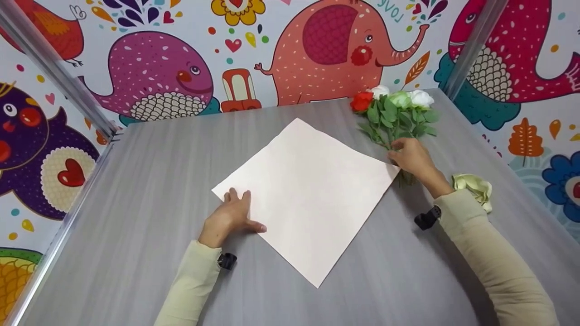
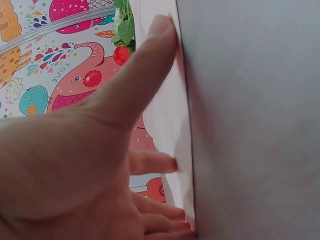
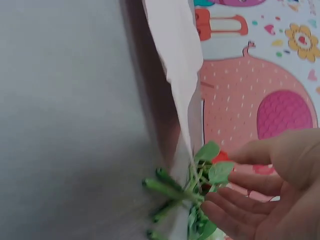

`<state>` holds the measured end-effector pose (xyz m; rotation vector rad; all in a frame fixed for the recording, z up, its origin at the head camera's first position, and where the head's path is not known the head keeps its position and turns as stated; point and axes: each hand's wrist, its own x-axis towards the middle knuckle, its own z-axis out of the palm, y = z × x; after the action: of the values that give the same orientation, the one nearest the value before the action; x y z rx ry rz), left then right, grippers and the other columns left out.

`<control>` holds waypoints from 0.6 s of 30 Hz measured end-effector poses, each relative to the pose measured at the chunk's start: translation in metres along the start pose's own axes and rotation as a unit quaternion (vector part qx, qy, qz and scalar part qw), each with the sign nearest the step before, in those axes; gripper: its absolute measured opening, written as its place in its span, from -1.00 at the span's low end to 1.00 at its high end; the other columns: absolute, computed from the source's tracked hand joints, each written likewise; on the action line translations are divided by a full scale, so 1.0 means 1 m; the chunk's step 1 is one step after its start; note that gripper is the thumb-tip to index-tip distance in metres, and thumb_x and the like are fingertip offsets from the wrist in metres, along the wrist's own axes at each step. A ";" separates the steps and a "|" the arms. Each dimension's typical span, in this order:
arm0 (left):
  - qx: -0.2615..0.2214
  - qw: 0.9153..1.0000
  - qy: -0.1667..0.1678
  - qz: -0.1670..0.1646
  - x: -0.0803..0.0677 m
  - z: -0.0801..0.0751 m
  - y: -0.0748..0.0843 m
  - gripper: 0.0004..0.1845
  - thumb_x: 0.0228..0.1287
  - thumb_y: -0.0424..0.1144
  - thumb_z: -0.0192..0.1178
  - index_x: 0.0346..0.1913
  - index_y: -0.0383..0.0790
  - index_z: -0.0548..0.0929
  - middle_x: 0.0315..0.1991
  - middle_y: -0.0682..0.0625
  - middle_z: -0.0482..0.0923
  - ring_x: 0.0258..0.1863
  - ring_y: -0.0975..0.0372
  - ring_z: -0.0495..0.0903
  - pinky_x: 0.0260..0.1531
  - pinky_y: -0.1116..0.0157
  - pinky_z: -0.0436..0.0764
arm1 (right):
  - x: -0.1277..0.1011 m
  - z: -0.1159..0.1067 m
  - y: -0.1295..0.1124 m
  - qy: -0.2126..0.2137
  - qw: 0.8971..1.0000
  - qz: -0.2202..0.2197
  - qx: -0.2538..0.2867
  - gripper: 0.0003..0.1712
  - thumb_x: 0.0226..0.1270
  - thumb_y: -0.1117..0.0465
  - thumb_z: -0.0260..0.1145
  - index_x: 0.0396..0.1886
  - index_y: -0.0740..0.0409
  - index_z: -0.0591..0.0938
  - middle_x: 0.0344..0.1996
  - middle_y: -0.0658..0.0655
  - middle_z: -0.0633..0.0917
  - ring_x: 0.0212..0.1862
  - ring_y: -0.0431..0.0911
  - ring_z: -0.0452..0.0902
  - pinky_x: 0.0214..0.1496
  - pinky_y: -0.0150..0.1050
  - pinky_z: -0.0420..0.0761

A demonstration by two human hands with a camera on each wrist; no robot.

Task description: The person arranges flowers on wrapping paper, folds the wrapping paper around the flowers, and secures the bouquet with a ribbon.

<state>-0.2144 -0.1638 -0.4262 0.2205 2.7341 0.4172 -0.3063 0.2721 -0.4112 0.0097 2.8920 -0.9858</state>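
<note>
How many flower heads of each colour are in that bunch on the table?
Red flower: 1
White flowers: 2
Pale green flower: 1
Total: 4 flower heads, all in the one bunch by the right hand.

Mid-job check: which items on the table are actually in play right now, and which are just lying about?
In play: pale pink paper sheet under the left hand; flower bunch, stems touched by the right hand.
Lying about: crumpled pale green ribbon by the right sleeve.
</note>
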 end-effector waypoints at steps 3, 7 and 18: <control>0.003 1.000 -0.002 0.000 0.000 0.000 0.001 0.14 0.04 0.06 0.53 0.48 -0.52 0.12 0.43 -0.66 -0.05 0.44 -0.38 0.12 0.31 -0.15 0.41 | 0.005 -0.004 0.008 0.000 1.000 0.025 -0.011 -0.45 0.48 0.17 0.17 0.30 0.47 0.46 0.24 0.52 0.50 0.22 0.34 0.46 0.20 0.19 0.50; 0.010 1.000 -0.002 0.007 0.000 0.000 0.003 0.14 0.05 0.05 0.52 0.47 -0.55 0.11 0.42 -0.70 -0.08 0.44 -0.42 0.08 0.35 -0.16 0.36 | 0.009 -0.005 0.015 0.002 0.999 0.044 -0.026 -0.43 0.43 0.18 0.17 0.26 0.52 0.47 0.18 0.55 0.54 0.14 0.32 0.51 0.15 0.17 0.53; 0.015 1.000 -0.010 -0.009 0.004 0.003 0.003 0.19 0.03 0.05 0.54 0.48 -0.60 0.07 0.42 -0.75 -0.14 0.46 -0.50 -0.03 0.39 -0.20 0.29 | 0.021 0.001 0.017 0.004 0.999 0.051 -0.015 -0.51 0.27 0.32 0.19 -0.82 0.01 0.26 -0.82 -0.11 0.14 -0.71 -0.21 0.00 -0.60 -0.26 0.13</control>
<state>-0.2166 -0.1598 -0.4290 0.2071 2.7220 0.3686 -0.3266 0.2842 -0.4238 0.1591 2.8801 -0.9268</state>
